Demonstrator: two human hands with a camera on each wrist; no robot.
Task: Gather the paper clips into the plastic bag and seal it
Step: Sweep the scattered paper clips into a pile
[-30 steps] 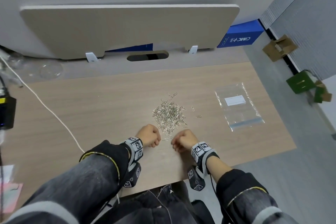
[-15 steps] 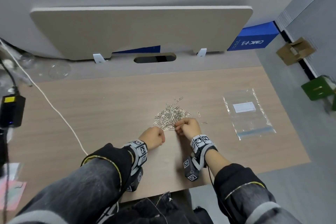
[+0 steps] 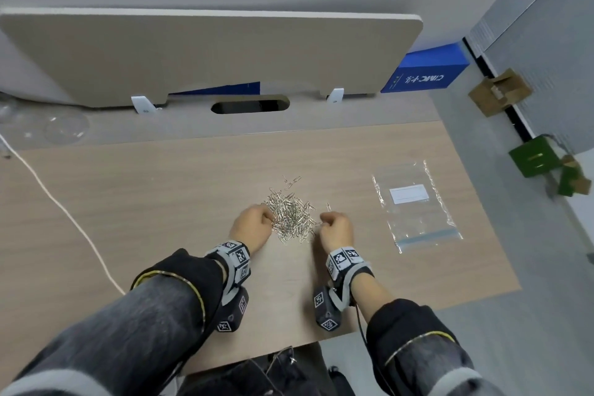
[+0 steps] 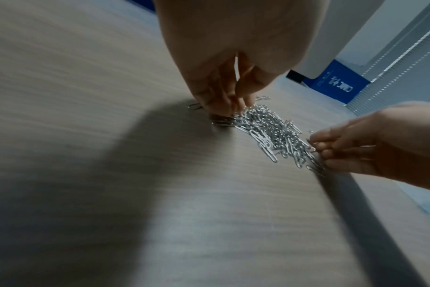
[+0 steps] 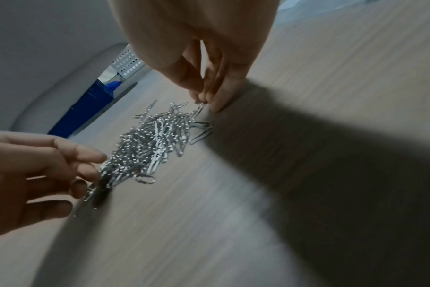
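Two hands are closing in on the paper clips [image 3: 291, 214] from either side of the pile.

The left hand [image 3: 252, 228] is touching the pile's left edge with curled fingers [image 4: 224, 101] bunched together; the right hand [image 3: 336, 230] is pinching a clip or two at the right edge. The plastic bag [image 3: 416, 204] is lying flat on the table [image 3: 160, 202], well apart to the right. Its mouth looks closed, so carried clips may spill, and strays at the far edge could get missed.
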